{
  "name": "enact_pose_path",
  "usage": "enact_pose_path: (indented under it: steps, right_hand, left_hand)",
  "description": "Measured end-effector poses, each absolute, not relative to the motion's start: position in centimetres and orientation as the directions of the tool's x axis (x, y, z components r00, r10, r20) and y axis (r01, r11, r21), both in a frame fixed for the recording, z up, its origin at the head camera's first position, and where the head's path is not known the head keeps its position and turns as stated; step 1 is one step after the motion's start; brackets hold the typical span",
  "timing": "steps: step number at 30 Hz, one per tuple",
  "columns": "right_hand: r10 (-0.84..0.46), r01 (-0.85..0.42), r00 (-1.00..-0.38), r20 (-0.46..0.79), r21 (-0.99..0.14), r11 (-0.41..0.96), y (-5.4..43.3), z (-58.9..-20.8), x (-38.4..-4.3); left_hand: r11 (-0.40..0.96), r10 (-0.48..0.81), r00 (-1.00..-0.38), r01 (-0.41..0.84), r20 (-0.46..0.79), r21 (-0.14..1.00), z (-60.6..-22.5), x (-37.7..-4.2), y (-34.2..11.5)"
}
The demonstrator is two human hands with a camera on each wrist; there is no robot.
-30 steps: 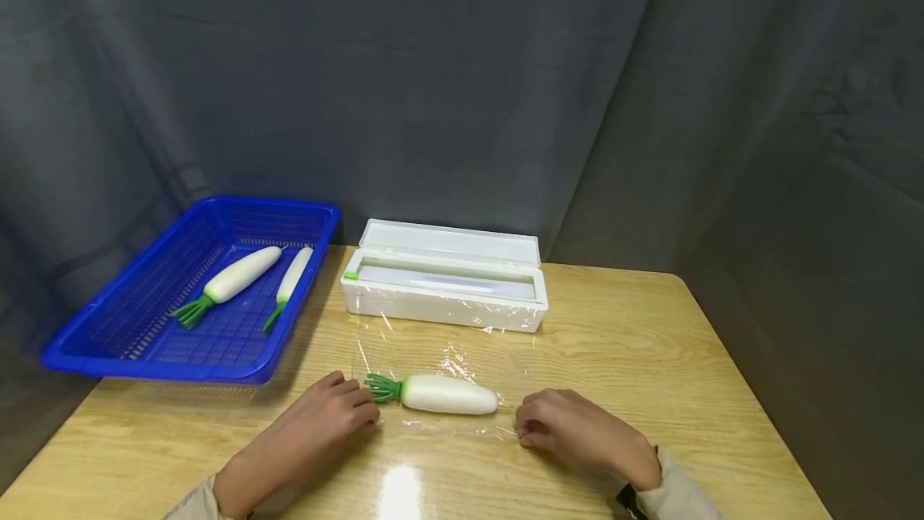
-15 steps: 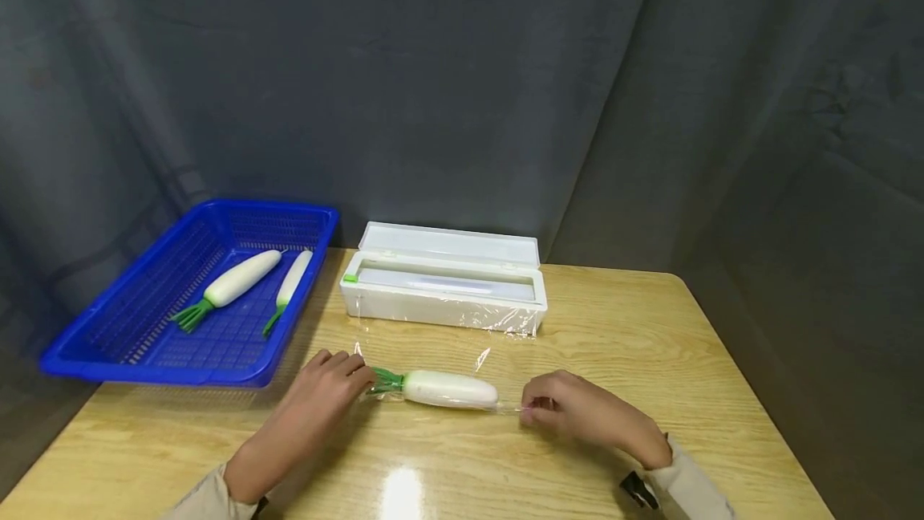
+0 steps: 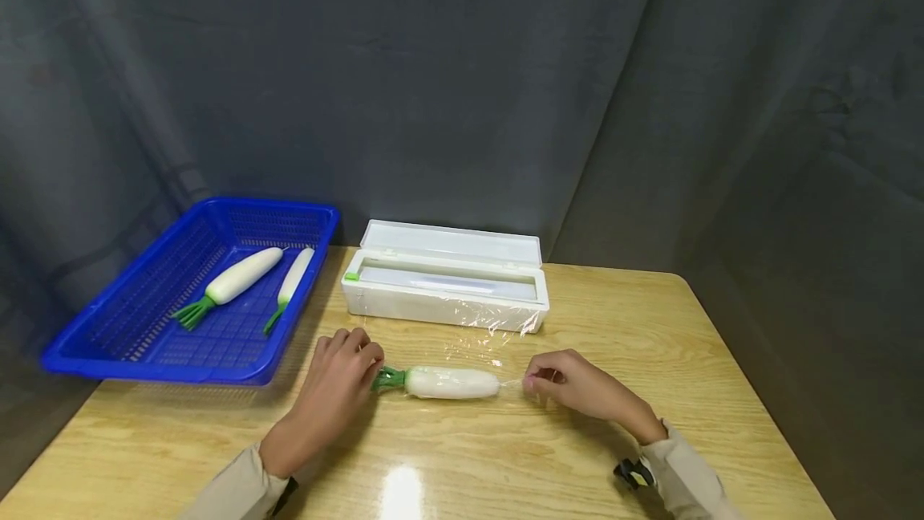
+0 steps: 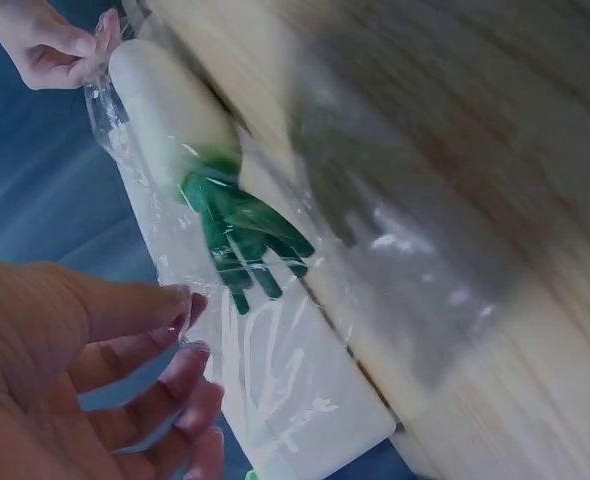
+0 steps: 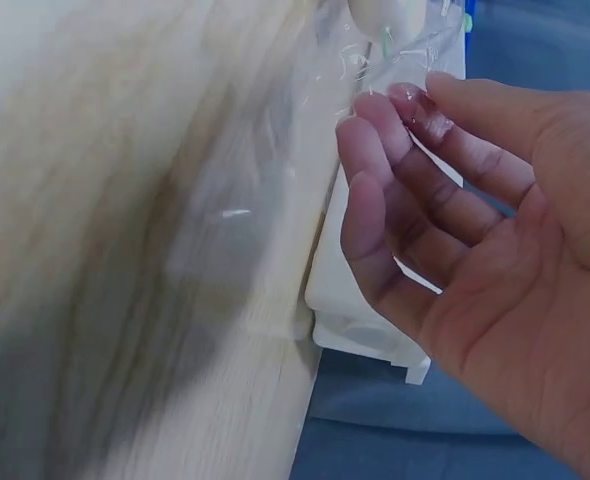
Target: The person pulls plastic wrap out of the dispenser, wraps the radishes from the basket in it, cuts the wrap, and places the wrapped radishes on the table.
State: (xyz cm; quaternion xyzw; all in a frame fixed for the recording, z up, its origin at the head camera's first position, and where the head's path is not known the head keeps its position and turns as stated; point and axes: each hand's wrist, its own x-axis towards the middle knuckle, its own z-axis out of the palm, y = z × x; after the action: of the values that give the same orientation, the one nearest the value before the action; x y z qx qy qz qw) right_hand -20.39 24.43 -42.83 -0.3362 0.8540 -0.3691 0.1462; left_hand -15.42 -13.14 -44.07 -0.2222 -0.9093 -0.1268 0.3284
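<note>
A white radish [image 3: 451,383] with green leaf stubs [image 4: 237,230] lies between my hands, covered by clear plastic wrap [image 3: 476,341]. The film runs from the white dispenser box [image 3: 443,313] toward me and around the radish. My left hand [image 3: 341,379] pinches the film beside the leaves, thumb against index finger in the left wrist view. At the radish's tip, my right hand [image 3: 577,386] pinches a gathered, twisted strand of wrap between thumb and index finger; its other fingers are bent loosely in the right wrist view.
A blue plastic basket [image 3: 155,371] at the left holds two more radishes [image 3: 245,274]. Behind the wrapped one, the dispenser's lid [image 3: 451,242] stands raised, with a green slider [image 3: 351,276] at its left end. A dark curtain [image 3: 462,87] borders the wooden table [image 3: 613,311].
Both hands have lifted the near film edge over the radish and moved away from me. The radish has rolled slightly toward the box, and the wrap now lies around it.
</note>
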Motion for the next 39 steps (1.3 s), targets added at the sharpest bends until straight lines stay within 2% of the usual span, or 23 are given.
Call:
enact_pose_path:
  steps: [13, 27, 30, 33, 36, 39]
  right_hand:
    - [-0.629, -0.522, -0.776, 0.058, -0.620, 0.586, 23.3, -43.4, -21.2]
    - [-0.505, -0.478, -0.851, 0.144, -0.610, 0.632, 21.9, -44.2, -21.2]
    - [-0.495, -0.473, -0.857, 0.147, -0.605, 0.640, 22.0, -44.5, -21.2]
    - [-0.491, -0.476, -0.858, 0.153, -0.599, 0.645, 22.1, -44.7, -21.1]
    - [-0.492, -0.485, -0.854, 0.166, -0.594, 0.642, 22.0, -44.8, -21.2]
    - [-0.487, -0.483, -0.857, 0.170, -0.597, 0.641, 21.9, -44.9, -21.2]
  left_hand:
    - [0.883, 0.297, -0.719, 0.457, 0.629, 0.105, -44.8, -16.5, -13.1]
    - [0.876, 0.283, -0.736, 0.459, 0.615, 0.147, -45.1, -17.6, -12.8]
    - [0.864, 0.283, -0.703, 0.482, 0.652, 0.145, -45.2, -17.2, -12.1]
    - [0.816, 0.318, -0.639, 0.560, 0.700, 0.140, -45.1, -16.4, -11.2]
    - [0.729, 0.421, -0.570, 0.676, 0.706, 0.111, -45.3, -15.5, -10.4]
    - [0.679, 0.512, -0.553, 0.729, 0.657, 0.086, -45.5, -14.6, -10.0]
